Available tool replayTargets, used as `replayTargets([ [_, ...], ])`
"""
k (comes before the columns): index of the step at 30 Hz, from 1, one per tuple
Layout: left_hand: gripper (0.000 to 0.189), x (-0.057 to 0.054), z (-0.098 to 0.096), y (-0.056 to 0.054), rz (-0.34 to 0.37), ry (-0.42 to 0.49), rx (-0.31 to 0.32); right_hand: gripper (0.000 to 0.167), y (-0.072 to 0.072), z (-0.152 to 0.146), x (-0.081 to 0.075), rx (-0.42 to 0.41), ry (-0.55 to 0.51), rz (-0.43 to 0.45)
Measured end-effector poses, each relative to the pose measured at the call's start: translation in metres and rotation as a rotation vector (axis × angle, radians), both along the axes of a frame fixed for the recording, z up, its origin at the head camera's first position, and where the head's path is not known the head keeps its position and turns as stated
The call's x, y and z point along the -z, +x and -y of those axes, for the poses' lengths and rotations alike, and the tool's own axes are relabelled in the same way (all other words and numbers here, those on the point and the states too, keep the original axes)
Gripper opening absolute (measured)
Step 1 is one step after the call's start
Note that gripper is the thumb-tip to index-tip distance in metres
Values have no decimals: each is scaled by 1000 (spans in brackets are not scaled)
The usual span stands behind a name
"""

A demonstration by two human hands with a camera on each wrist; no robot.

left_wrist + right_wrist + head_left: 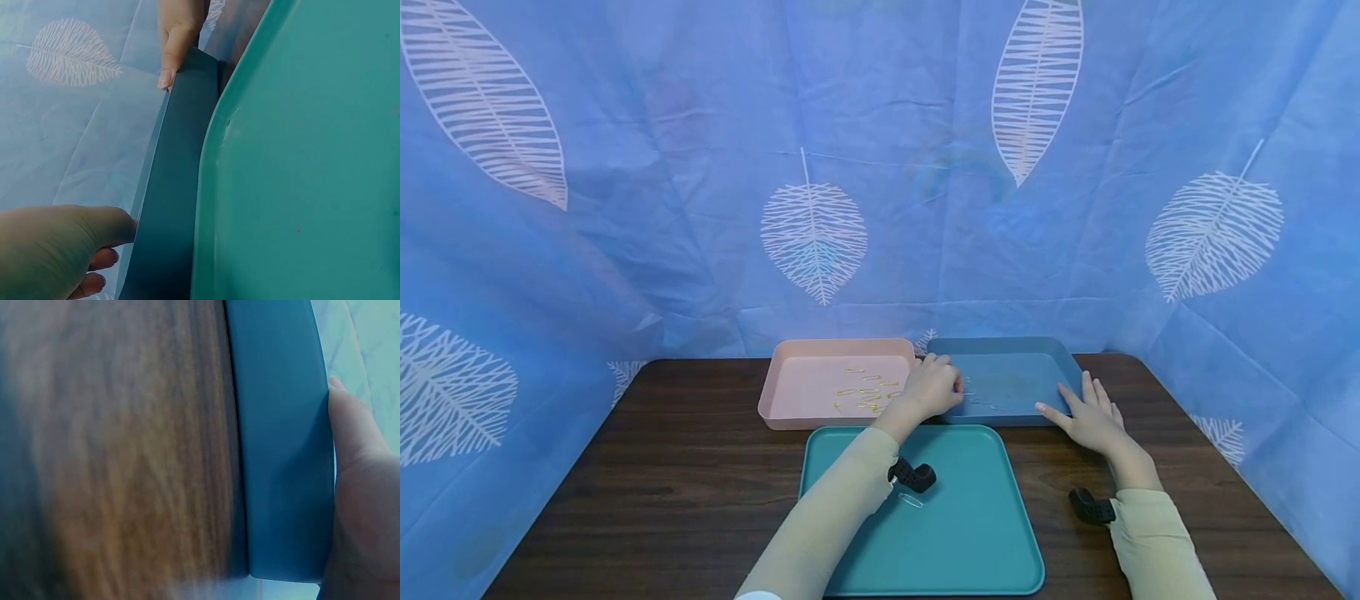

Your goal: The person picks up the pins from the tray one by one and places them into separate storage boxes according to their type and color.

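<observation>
My left hand [934, 387] reaches over the left end of the blue tray [1030, 375], fingers curled down inside its wall. The fingertips are mostly hidden, so whether they pinch anything is unclear. Small silver pins [973, 400], like safety pins, lie beside them in that tray. My right hand [1093, 421] rests at the tray's right near corner, fingers spread and thumb touching the near rim. Gold pins [868, 396] of similar shape lie scattered in the pink tray [786, 408]. Under my left forearm, a thin silver pin [911, 500] lies in the teal tray [970, 542].
The pink and blue trays stand side by side at the back of the dark wooden table [647, 483], with the teal tray in front. Behind and beside the table hangs a blue cloth [700, 208] with white leaf prints.
</observation>
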State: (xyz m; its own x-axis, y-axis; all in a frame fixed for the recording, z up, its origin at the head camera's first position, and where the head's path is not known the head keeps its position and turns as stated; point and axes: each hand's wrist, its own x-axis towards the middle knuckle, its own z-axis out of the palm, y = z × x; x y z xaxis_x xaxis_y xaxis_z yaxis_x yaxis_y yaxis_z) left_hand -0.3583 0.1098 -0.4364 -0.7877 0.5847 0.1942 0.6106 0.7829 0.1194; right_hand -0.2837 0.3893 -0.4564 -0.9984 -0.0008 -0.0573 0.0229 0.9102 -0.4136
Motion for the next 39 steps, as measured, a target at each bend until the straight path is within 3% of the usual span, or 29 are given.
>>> replayTargets([
  [10,17,5,0,-1,-21,20,14,94,1,0,-2,-3,0,-2],
  [17,14,-4,4,5,-35,-4,14,95,0,1,-1,-4,4,-4],
  [23,12,-7,11,8,-69,27,31,94,1,0,0,1,4,-5],
  [39,13,-12,45,35,-166,102,85,95,-1,0,1,5,2,-1],
])
